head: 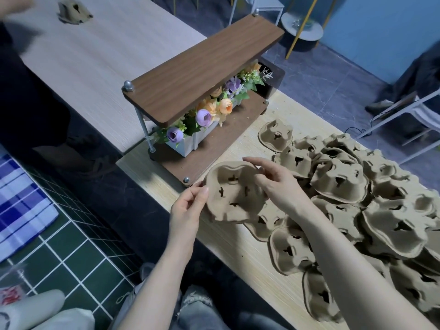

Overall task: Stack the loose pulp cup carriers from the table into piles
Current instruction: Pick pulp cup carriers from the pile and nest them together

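1. Hands meet over the near edge of a pale wooden table (pixel 240 253), both holding one brown pulp cup carrier (pixel 232 194) tilted up so its hollow underside faces the camera.
2. The left hand (pixel 188 210) pinches the carrier's left rim, thumb in front and fingers curled behind.
3. The right hand (pixel 276 184) grips the carrier's upper right rim, thumb and forefinger curled over the edge.
4. The held carrier hangs just above the table, apart from it, beside a loose heap of carriers (pixel 357 198) that spreads across the right part of the table, many overlapping and lying at odd angles.
5. One single carrier (pixel 275 135) lies flat at the far edge of the heap, near a small wooden shelf.
6. The wooden shelf (pixel 202 67) stands on the table behind the hands, with a white box of purple and orange artificial flowers (pixel 209 113) under its top board.
7. A second, lighter table (pixel 100 58) lies beyond, and a small stack of carriers (pixel 72 10) sits near its far corner.
8. At lower left, dark green floor tiles (pixel 71 258) and a blue and white striped cloth (pixel 21 198) show; the person's grey jeans (pixel 197 313) fill the bottom edge.
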A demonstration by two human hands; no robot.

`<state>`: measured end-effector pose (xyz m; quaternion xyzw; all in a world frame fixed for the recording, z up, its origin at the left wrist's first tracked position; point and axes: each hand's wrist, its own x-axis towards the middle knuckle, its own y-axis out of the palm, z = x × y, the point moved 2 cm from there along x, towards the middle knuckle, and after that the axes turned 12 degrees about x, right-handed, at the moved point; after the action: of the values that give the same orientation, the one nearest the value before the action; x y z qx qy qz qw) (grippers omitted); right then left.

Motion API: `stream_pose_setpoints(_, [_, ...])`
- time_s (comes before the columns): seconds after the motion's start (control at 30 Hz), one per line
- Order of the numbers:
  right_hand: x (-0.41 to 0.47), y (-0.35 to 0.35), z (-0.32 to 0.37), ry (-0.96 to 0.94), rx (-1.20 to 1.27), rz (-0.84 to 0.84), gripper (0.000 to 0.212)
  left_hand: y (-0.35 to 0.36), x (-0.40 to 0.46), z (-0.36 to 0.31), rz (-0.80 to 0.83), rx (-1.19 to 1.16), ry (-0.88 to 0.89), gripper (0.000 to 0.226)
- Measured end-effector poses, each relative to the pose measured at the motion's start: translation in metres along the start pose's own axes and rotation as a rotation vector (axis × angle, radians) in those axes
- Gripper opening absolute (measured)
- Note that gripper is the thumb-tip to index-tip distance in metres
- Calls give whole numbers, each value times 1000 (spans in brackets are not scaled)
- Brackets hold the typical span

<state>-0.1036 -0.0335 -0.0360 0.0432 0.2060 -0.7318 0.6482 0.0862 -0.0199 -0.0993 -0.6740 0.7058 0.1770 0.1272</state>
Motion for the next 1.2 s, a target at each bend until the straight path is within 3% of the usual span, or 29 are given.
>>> stream_pose_setpoints(0.23, [4,-2,-18,-30,-64,-89,33,-5,1,13,-42,108,6,16])
stream_pose_setpoints(0.43, [-14,-5,-43,41,15,-204,30,-3,1,14,-51,76,10,27])
stream_pose_setpoints(0.57, [-29,4,-57,128,87,-153,40,-3,6,15,9,110,-10,36])
stream_pose_setpoints(0.73, [-38,16,-56,55,217,-109,24,-2,14,23,175,170,-65,52])
stream_pose_setpoints(0.93, [-32,17,-62,69,229,-6,33,-10,17,29,3,113,-61,50])
stream_pose_setpoints(1.03, [-26,-1,-69,89,102,-177,38,-15,14,34,7,99,-65,60])
stream_pose_setpoints(1.1, [-23,-17,-78,109,-114,-255,47,-15,13,37,23,96,-75,67])
stream_pose_setpoints(1.2, [-20,-27,-90,191,-398,-193,61,-17,15,37,57,89,-70,65])
